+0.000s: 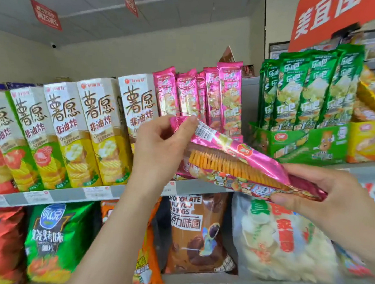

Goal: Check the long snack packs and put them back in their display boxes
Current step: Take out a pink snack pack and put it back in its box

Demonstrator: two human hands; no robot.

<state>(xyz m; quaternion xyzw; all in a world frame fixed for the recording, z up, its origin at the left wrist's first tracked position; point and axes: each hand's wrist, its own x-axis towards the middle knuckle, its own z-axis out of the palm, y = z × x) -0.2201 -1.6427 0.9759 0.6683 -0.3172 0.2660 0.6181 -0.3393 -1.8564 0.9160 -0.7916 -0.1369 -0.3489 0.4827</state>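
Note:
I hold one long pink snack pack (244,164) slanted in front of the shelf, its clear window showing orange crisps. My left hand (160,149) pinches its upper left end. My right hand (314,189) grips its lower right end. Behind it, several pink packs (208,95) stand upright on the top shelf; their display box is hidden by the held pack. To the right, several green packs (306,87) stand in a green display box (301,143).
Tall white and yellow crisp boxes (74,131) fill the top shelf's left side. A yellow display box (367,142) sits at the far right. The lower shelf holds large snack bags (199,233). A grey shelf edge (75,194) carries price tags.

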